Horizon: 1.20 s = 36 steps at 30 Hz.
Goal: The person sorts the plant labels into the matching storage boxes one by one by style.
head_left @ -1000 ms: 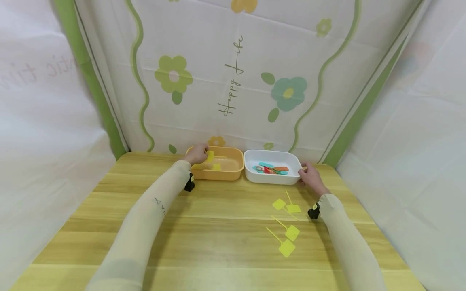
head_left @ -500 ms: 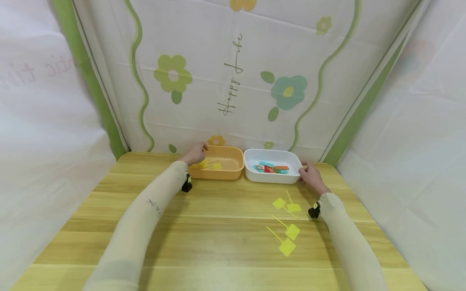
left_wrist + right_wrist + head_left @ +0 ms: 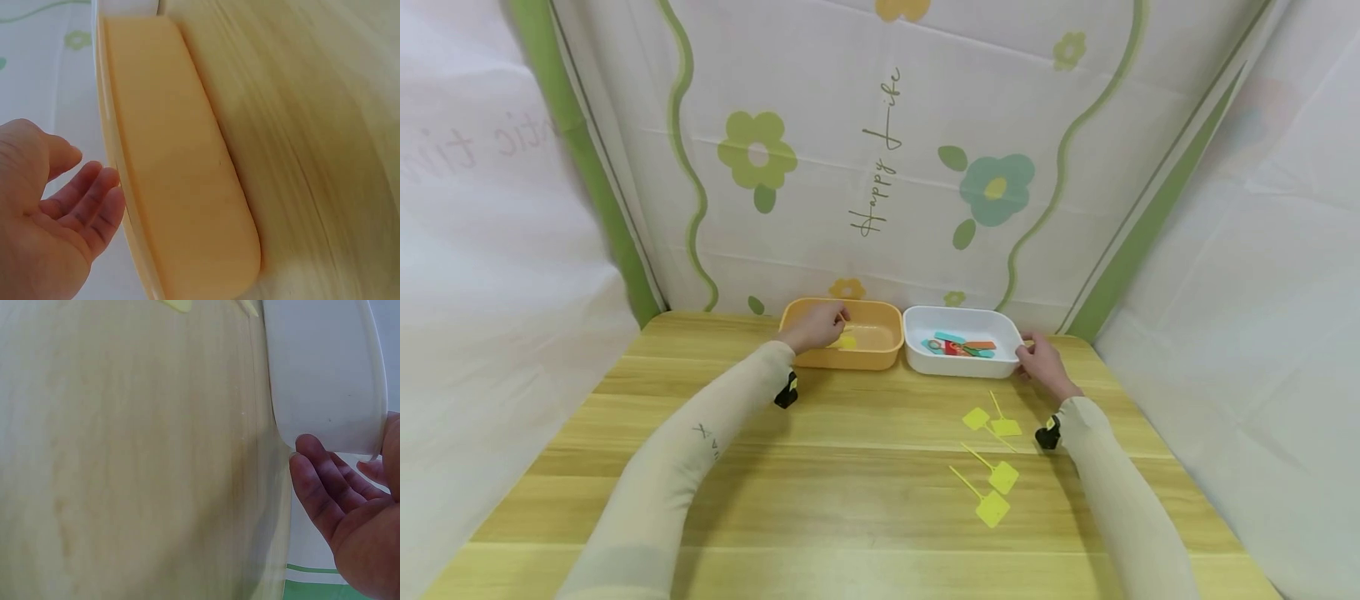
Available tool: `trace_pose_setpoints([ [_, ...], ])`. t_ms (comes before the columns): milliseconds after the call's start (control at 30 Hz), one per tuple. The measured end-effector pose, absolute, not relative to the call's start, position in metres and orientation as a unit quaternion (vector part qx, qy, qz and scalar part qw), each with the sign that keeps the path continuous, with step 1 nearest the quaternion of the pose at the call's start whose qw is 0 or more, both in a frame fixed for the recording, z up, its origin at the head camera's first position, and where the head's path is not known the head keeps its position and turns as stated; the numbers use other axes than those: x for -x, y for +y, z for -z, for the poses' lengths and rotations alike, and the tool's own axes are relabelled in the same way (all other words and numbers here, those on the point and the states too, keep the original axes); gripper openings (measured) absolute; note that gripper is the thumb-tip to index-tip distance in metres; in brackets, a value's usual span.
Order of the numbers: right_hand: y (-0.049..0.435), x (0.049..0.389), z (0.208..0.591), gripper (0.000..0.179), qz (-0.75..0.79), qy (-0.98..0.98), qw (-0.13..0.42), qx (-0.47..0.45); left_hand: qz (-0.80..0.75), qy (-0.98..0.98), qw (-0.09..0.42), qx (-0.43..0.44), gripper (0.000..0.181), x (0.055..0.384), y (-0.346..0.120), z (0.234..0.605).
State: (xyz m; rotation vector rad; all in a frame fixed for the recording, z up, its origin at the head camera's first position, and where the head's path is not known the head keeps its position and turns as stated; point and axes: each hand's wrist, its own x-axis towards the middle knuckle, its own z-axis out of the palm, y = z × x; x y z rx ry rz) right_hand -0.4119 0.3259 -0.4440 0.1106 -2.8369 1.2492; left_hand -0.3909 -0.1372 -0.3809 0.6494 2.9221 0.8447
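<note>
In the head view my left hand [image 3: 820, 325] reaches over the left part of an orange plastic bin [image 3: 880, 360]. Its fingers are loosely bent, and the left wrist view shows thumb and fingertips apart with nothing between them, beside the bin's rim. A yellow piece [image 3: 847, 342] lies inside, partly covered by the hand. My right hand [image 3: 1039, 363] holds the right end of a white bin [image 3: 958, 367]; in the right wrist view its fingertips [image 3: 307, 445] touch the end wall. The white bin contains several colored flat pieces [image 3: 958, 346], orange, red and teal.
Several yellow square tags with thin stems, such as the nearest tag [image 3: 992, 508], lie on the wooden table [image 3: 820, 500] in front of the white bin. A printed curtain [image 3: 850, 167] hangs right behind both bins.
My left hand, which held a yellow tag over the orange bin, has let it go, drawn back to the left rim, then moved right over the bin again. My right hand has stayed.
</note>
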Motion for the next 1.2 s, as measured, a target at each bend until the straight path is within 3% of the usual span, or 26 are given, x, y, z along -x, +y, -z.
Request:
trace_pose_setpoints([
  [433,0.325,0.414,0.445,0.047,-0.393,-0.918,0.031,-0.034,-0.229,0.921,-0.051,-0.311,0.021,0.383,-0.097,0.383],
  [1200,0.325,0.411,0.445,0.046,-0.408,-0.912,0.026,-0.035,-0.181,0.884,0.013,-0.430,0.018,0.344,-0.028,0.396],
])
